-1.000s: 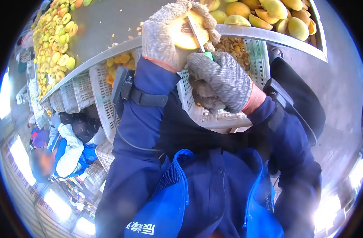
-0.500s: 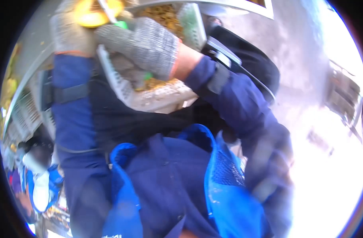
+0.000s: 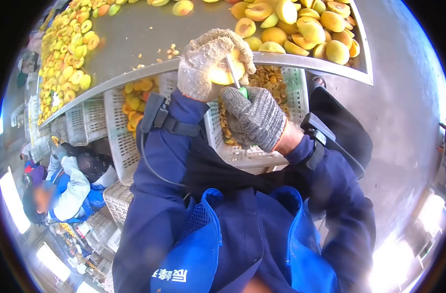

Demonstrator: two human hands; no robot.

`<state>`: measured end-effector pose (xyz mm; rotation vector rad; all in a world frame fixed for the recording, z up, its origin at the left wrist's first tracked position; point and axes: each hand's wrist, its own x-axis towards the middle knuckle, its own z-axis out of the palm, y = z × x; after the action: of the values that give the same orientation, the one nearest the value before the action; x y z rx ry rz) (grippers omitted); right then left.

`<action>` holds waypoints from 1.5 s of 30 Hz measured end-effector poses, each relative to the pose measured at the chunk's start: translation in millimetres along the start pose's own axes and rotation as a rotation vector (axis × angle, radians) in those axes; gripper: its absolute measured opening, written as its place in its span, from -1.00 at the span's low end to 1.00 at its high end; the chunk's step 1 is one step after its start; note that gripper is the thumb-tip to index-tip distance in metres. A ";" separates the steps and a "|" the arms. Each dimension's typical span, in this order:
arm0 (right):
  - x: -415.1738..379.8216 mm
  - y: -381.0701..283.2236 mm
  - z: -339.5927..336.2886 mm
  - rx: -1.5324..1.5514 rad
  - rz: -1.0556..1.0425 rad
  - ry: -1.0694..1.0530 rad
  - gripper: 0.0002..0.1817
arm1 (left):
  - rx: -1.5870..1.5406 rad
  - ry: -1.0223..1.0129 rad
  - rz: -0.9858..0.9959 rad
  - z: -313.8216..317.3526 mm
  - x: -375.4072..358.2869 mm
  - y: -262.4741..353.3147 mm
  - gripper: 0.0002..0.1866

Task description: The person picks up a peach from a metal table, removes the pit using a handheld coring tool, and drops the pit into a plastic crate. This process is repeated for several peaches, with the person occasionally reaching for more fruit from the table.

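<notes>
My left hand (image 3: 203, 61), in a pale, worn knit glove, is closed around a yellow peach half (image 3: 220, 75) with its cut face showing. My right hand (image 3: 258, 116), in a grey knit glove, grips the green handle of a thin metal pitting tool (image 3: 232, 70). The tool's shaft lies across the face of the peach half; its tip is hard to make out. Both hands are just off the near edge of a metal table (image 3: 135, 39), above a white crate (image 3: 217, 124) of brown peach pits (image 3: 272, 83).
Whole and halved peaches (image 3: 311, 31) are heaped at the table's right corner. Many cut halves (image 3: 69, 63) lie along its left side, with loose pits (image 3: 172, 51) near the edge. White crates (image 3: 118, 129) stand below. A co-worker (image 3: 69, 185) sits at left.
The view has shifted, so my hands appear farther right and lower, and the tabletop shows. My grip on the peach half and tool looks unchanged.
</notes>
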<state>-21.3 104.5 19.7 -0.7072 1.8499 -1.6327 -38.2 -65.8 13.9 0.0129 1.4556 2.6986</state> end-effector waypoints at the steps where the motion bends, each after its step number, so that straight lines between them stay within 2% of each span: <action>1: -2.2 -15.7 -0.6 0.682 0.508 -0.090 -0.83 | 0.017 -0.022 0.027 0.9 1.1 0.9 -0.63; 2: -2.8 -16.3 -0.4 0.689 0.501 -0.087 -0.83 | 0.070 -0.022 0.083 2.9 2.9 0.0 -0.62; 6: -9.1 -11.7 -8.9 1.008 0.451 -0.240 -0.65 | 0.074 -0.051 0.078 6.0 7.7 -3.5 -0.61; 8: -14.3 -10.4 -9.9 1.158 0.448 -0.371 -0.55 | -0.228 -0.327 0.082 6.8 13.0 -3.8 -0.57; 9: -14.0 -10.0 -10.1 1.158 0.443 -0.375 -0.55 | -0.222 -0.329 0.083 7.1 10.9 -4.8 -0.57; 11: -12.4 -10.4 -10.1 1.004 0.418 -0.293 -0.62 | -0.289 -0.102 0.043 17.1 4.5 -4.1 -0.55; 12: -12.3 -9.7 -10.4 0.998 0.414 -0.296 -0.62 | -0.365 -0.178 0.059 19.2 9.2 -7.6 -0.49; 13: -13.1 -7.9 -9.6 0.753 0.324 -0.145 -0.66 | -0.365 -0.181 0.065 19.0 9.9 -5.6 -0.49; 15: -16.8 1.8 -6.1 0.259 0.134 0.143 -0.73 | -0.319 0.021 -0.046 17.4 10.2 -1.6 -0.41; 16: -25.3 17.3 -9.3 0.178 0.148 0.153 -0.72 | -0.284 0.128 -0.006 9.3 11.7 -5.7 -0.36; 17: -33.3 22.1 -14.5 -0.089 0.044 0.182 -0.72 | -0.285 0.134 0.010 7.4 9.8 -1.9 -0.36; 19: -47.8 78.5 -12.0 -0.409 0.248 0.092 -0.69 | -0.118 0.177 0.067 1.6 4.5 7.2 -0.43; 20: -52.5 77.5 -16.2 -0.417 0.237 0.079 -0.69 | -0.075 0.143 0.086 -7.9 4.1 6.3 -0.42; 21: -59.3 75.5 -18.8 -0.586 0.233 0.077 -0.67 | -0.077 0.151 0.099 -20.9 2.9 -4.5 -0.42; 22: -62.4 74.1 -22.1 -0.759 0.224 0.075 -0.66 | 0.121 0.253 0.180 -35.3 1.7 -20.8 -0.43; 23: -60.2 74.5 -26.0 -0.773 0.206 0.060 -0.66 | 0.320 0.361 0.266 -13.5 3.9 -1.3 -0.43; 24: -57.0 75.3 -28.6 -0.699 0.161 0.126 -0.66 | 0.419 0.255 0.226 11.7 -9.8 21.2 -0.48; 25: -55.8 73.2 -29.4 -0.619 0.121 0.201 -0.66 | 0.422 0.258 0.242 11.3 -16.9 19.8 -0.48; 26: -51.2 59.0 -30.4 -0.556 0.153 0.233 -0.68 | 0.209 0.185 0.185 7.6 -16.2 15.6 -0.58; 27: -52.1 78.0 -32.0 -0.423 0.124 0.262 -0.71 | 0.004 0.086 0.144 7.6 -5.7 18.1 -0.68; 28: -46.3 69.9 -36.6 -0.404 0.137 0.255 -0.71 | 0.092 0.154 0.145 14.9 -6.4 24.6 -0.69; 29: -44.8 59.2 -35.4 -0.381 0.166 0.246 -0.72 | 0.098 0.121 0.230 18.4 -8.5 32.1 -0.71; 31: -40.6 35.1 -33.4 -0.354 0.160 0.245 -0.72 | 0.436 0.251 0.184 18.4 -25.0 60.4 -0.82; 32: -40.1 25.1 -34.2 -0.334 0.135 0.220 -0.69 | 0.432 0.255 0.077 3.5 -37.2 79.3 -0.81; 33: -38.2 26.3 -37.5 -0.452 0.185 0.161 -0.66 | 0.861 0.190 0.049 -23.4 -48.5 97.2 -0.79; 34: -37.3 33.1 -38.1 -0.435 0.168 0.144 -0.64 | 1.740 -0.098 0.401 -34.6 -63.2 121.6 -0.74; 35: -35.8 36.0 -37.2 -0.418 0.151 0.131 -0.61 | 1.979 0.010 0.234 -30.7 -83.5 135.0 -0.75; 36: -34.4 30.2 -37.3 -0.457 0.149 0.125 -0.59 | 2.073 0.109 0.181 -40.8 -95.8 143.1 -0.79; 37: -33.0 24.5 -35.8 -0.493 0.151 0.130 -0.57 | 2.083 0.149 0.159 -59.2 -104.1 150.9 -0.76; 39: -31.0 22.3 -32.9 -0.429 0.108 0.132 -0.55 | 1.909 0.428 -0.092 -69.7 -88.3 159.1 -0.75; 42: -28.2 7.6 -33.3 -0.361 0.164 0.077 -0.55 | 1.786 0.393 0.107 -60.0 -36.6 154.2 -0.76; 44: -29.1 -6.0 -37.4 -0.350 0.169 0.067 -0.56 | 1.242 0.413 0.144 -68.5 37.0 126.9 -0.66; 45: -27.2 -2.8 -36.7 -0.335 0.162 0.088 -0.57 | 1.227 0.374 0.160 -56.3 73.5 115.8 -0.66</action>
<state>-28.4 149.0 27.8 -0.6096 2.2117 -1.2851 -121.1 -170.9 77.5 -0.3169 3.0251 1.4806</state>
